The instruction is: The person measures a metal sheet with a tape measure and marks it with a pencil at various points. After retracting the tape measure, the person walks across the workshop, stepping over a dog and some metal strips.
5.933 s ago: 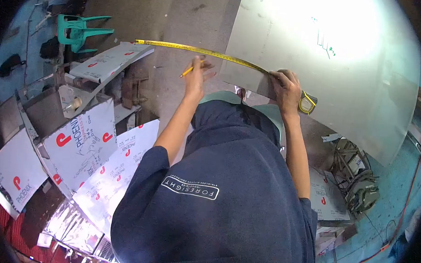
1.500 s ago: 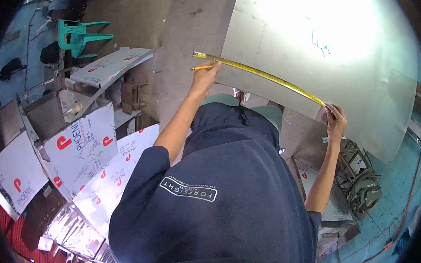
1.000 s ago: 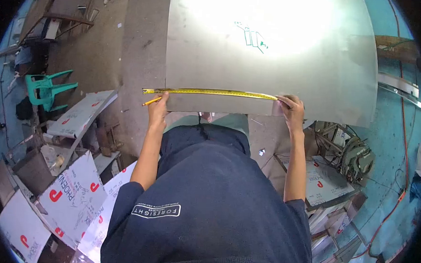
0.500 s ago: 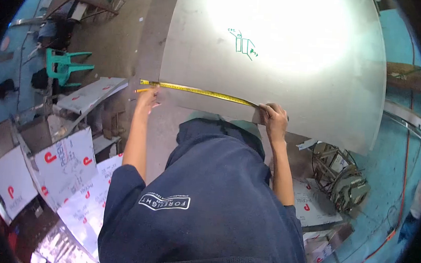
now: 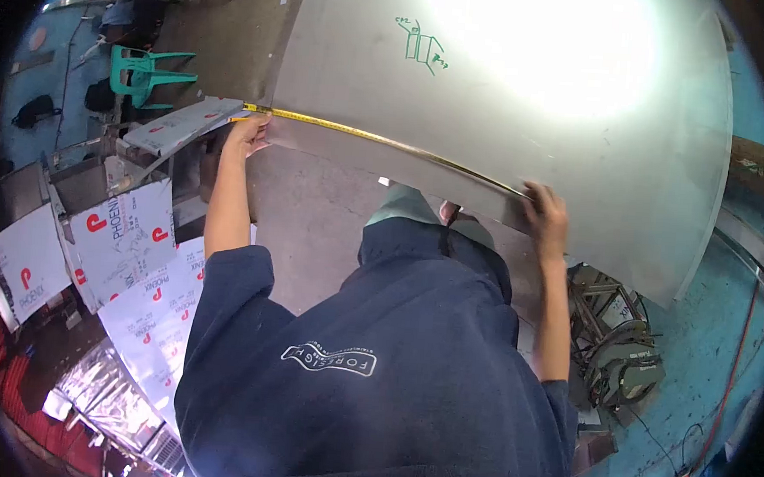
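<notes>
A large grey metal sheet (image 5: 340,70) lies in front of me, with a green marker sketch (image 5: 423,47) on it. Along its near edge runs a yellow tape measure (image 5: 379,139), its blade drawn out straight. My left hand (image 5: 253,133) pinches at the sheet's left corner, near the blade's free end, which sticks out past the edge. A yellow-orange pencil (image 5: 239,120) juts from those fingers. My right hand (image 5: 548,218) is curled at the other end of the blade, over the sheet's near edge. The tape's case is hidden by that hand.
Metal pieces in white printed film (image 5: 125,223) stand at the left, and another film-covered panel (image 5: 179,128) reaches close to my left hand. A green plastic chair (image 5: 138,75) stands further off. Below the sheet's right side sits a dark machine (image 5: 624,363).
My right hand has moved right, and a longer stretch of blade now shows between my hands. The left hand stays at the sheet's corner. The whole view has shifted and turned slightly.
</notes>
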`<state>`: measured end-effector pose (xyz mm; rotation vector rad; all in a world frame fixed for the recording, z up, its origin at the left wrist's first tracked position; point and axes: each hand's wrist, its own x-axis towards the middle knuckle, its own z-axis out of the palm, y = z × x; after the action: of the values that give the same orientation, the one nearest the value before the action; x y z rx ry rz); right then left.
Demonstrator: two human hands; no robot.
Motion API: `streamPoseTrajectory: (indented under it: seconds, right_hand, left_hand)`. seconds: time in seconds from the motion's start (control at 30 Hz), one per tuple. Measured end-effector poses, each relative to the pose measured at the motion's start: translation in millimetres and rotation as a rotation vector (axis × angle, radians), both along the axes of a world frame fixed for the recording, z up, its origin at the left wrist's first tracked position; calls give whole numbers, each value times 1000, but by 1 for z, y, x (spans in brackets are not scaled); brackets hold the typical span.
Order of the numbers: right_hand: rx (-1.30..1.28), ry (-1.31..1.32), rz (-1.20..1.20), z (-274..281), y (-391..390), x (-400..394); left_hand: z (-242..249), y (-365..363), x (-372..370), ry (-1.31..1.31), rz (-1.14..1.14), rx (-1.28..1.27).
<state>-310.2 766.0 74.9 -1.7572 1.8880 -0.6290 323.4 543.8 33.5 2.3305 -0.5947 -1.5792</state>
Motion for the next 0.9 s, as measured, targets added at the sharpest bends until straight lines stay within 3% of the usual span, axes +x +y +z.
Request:
streamPoseTrajectory:
  seconds: [0.07,0.13,0.17,0.2,0.27,0.43,0.73,0.9]
  right_hand:
    - [4,10,-44,-4,14,-38]
    - [21,0,-88,-4,26,-70]
    - [152,-180,-191,-9,35,-94]
    - [118,-153,-159,-5,37,-103]
    - [80,-131,-117,-2,37,-104]
    - [-2,97,-3,-1,27,-99]
    - [179,-22,-64,4,19,-99]
    - [116,-41,-119,0,17,-95]
  left_hand:
    - [-15,1,26,148,-2,-52]
    - [-15,3,23,148,11,-72]
    - [9,9,-5,-76,30,-75]
    - [-11,7,14,11,36,-72]
    - [-13,10,18,171,16,-100]
    - [-9,14,5,-37,55,-113]
    - [5,23,-12,11,106,-168]
    - [3,25,0,45,86,-157]
